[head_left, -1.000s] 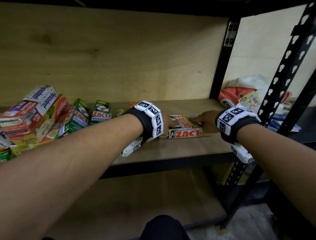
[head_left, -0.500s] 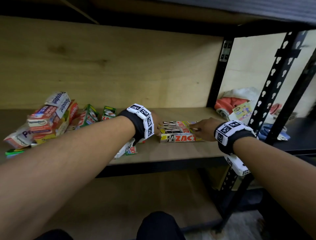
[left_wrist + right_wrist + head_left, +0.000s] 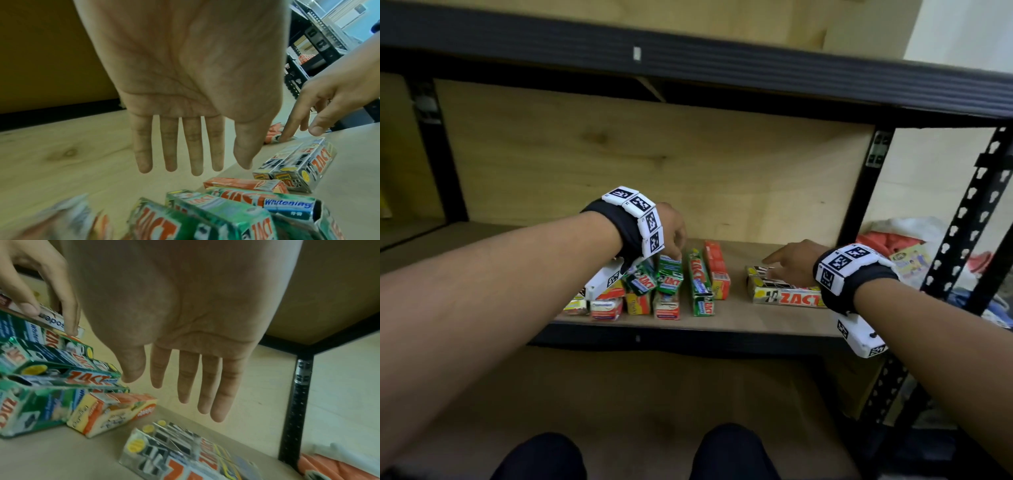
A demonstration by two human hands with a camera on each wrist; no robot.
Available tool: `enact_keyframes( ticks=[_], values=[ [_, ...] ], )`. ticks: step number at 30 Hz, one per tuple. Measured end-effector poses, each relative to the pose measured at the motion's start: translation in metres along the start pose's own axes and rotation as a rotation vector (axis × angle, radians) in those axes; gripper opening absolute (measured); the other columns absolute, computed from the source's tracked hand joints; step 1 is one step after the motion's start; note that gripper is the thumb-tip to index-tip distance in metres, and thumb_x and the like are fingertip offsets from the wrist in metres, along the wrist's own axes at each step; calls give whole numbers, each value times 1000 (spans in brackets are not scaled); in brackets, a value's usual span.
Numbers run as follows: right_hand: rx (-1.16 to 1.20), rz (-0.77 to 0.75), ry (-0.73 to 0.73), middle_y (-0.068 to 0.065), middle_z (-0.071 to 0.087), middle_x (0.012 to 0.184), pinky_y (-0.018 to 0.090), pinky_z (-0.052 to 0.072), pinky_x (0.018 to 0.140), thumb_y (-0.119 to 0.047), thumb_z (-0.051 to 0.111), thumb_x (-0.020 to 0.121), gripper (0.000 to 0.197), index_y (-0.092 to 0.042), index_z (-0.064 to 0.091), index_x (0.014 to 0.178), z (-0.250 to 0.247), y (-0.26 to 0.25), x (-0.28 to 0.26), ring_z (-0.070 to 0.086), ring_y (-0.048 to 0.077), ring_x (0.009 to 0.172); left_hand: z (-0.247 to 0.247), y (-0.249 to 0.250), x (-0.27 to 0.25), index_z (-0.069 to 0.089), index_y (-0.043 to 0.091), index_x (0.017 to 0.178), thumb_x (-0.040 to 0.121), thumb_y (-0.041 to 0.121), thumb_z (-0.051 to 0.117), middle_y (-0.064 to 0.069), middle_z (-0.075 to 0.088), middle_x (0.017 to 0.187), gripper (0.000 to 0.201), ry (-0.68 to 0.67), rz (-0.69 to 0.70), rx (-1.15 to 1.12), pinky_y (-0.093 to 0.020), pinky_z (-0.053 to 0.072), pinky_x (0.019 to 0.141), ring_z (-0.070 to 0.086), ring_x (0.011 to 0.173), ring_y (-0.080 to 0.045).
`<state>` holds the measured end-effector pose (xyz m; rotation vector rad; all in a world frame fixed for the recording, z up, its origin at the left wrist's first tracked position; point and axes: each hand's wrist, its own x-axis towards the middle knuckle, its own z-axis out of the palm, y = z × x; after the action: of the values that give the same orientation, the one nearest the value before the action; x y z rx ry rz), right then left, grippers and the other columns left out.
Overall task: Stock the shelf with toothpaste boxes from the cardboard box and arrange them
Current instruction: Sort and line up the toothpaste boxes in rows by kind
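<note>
A loose pile of toothpaste boxes [image 3: 654, 291] lies on the wooden shelf [image 3: 739, 318], with a green ZACT box [image 3: 700, 287] and an orange box [image 3: 717, 270] lying lengthwise on its right. My left hand [image 3: 674, 240] hangs over the pile with straight, spread fingers [image 3: 170, 146], its fingertips reaching down to the top boxes. Two silver ZACT boxes [image 3: 780, 293] lie side by side further right. Just above them is my right hand [image 3: 780, 265], held flat and holding nothing [image 3: 158, 382]. The cardboard box is out of view.
A black upper shelf edge [image 3: 688, 58] runs overhead. Black perforated uprights [image 3: 962, 240] stand at the right, with cloth and a printed packet [image 3: 907, 260] beyond them. A plywood back panel [image 3: 654, 164] closes the rear. My knees [image 3: 729, 452] show below.
My left hand has left the silver ZACT boxes and moved left over the pile. My right hand stays at the silver boxes. The head view has pulled back and tilted.
</note>
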<state>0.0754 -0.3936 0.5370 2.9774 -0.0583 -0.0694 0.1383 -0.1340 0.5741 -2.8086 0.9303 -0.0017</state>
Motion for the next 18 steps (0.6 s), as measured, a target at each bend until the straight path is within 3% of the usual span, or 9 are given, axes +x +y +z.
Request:
enact_keyframes(
  ticks=[4, 7, 12, 15, 18],
  values=[
    [23, -55, 8, -4, 50, 147, 37, 41, 110, -51, 48, 97, 44, -43, 50, 140, -18, -36, 4, 47, 23, 134, -3, -30, -29, 72, 23, 111, 89, 41, 66, 3, 70, 111, 28, 49, -55, 1, -21, 41, 75, 63, 100, -18],
    [57, -93, 21, -5, 51, 147, 35, 40, 110, -51, 50, 96, 43, -43, 53, 138, -31, -63, 9, 47, 22, 133, -3, -51, -52, 67, 25, 121, 91, 39, 64, 2, 65, 121, 33, 76, -105, 15, -20, 35, 76, 60, 107, -19],
    [44, -202, 35, -5, 50, 148, 35, 40, 108, -54, 44, 99, 45, -37, 53, 140, -46, -114, 14, 47, 23, 134, 0, -87, -82, 57, 26, 134, 92, 44, 59, 1, 56, 138, 46, 57, -206, -34, -23, 38, 87, 54, 122, -22],
    [105, -263, 26, -4, 45, 152, 36, 37, 110, -56, 39, 101, 51, -32, 50, 144, -52, -144, 18, 44, 24, 136, 4, -104, -93, 55, 31, 136, 90, 54, 58, 5, 47, 147, 52, 31, -264, -155, -28, 37, 100, 47, 131, -19],
    [158, -312, 54, -2, 44, 153, 34, 38, 109, -57, 38, 101, 51, -30, 51, 143, -56, -173, 22, 44, 25, 135, 9, -117, -97, 52, 37, 138, 87, 64, 56, 6, 45, 149, 58, -20, -304, -247, -30, 32, 100, 43, 133, -19]
  ],
)
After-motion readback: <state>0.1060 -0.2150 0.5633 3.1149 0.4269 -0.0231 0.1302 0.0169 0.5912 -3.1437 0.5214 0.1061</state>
